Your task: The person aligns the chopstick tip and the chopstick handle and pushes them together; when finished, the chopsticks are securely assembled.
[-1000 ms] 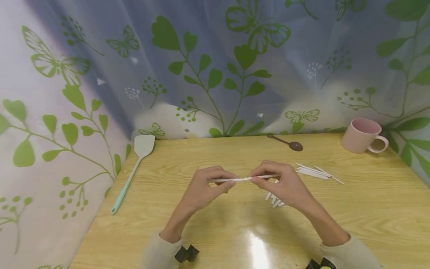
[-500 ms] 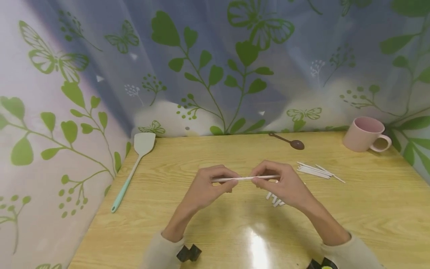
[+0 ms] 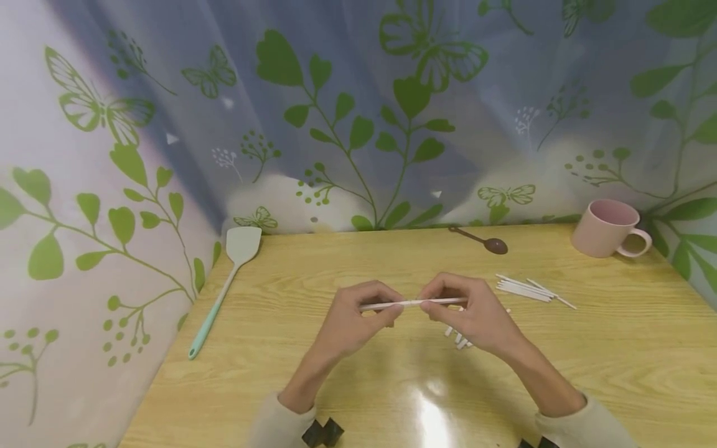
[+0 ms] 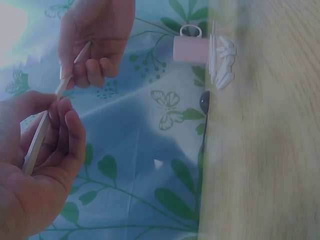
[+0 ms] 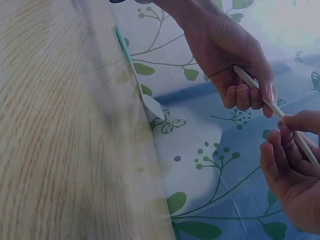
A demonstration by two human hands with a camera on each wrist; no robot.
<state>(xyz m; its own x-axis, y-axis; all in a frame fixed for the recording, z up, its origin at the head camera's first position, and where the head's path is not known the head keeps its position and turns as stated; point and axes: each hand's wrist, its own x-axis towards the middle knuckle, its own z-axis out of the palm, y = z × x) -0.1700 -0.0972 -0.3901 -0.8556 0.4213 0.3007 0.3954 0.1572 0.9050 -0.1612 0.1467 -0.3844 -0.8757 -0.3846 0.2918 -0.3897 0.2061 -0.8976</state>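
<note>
Both hands hold one thin white stick (image 3: 412, 302) level above the table, end to end between them. My left hand (image 3: 355, 317) pinches its left half between thumb and fingers. My right hand (image 3: 478, 314) pinches the right half the same way, the two sets of fingertips close together at the middle. A short stretch of the stick shows between them, with a small uneven spot. In the left wrist view, the stick (image 4: 37, 142) runs across the left palm. Short white stick pieces (image 3: 462, 342) lie in a pile partly hidden below my right hand.
Several longer white sticks (image 3: 523, 290) lie to the right of my right hand. A brown spoon (image 3: 493, 245) and a pink mug (image 3: 602, 233) are along the back. A spatula (image 3: 224, 289) with a green handle lies at left. A patterned curtain (image 3: 347, 155) borders the table.
One second ago the stick looked slightly crooked at its middle; now it is nearly straight. Both hands keep their pinch, with the left hand slightly further right.
</note>
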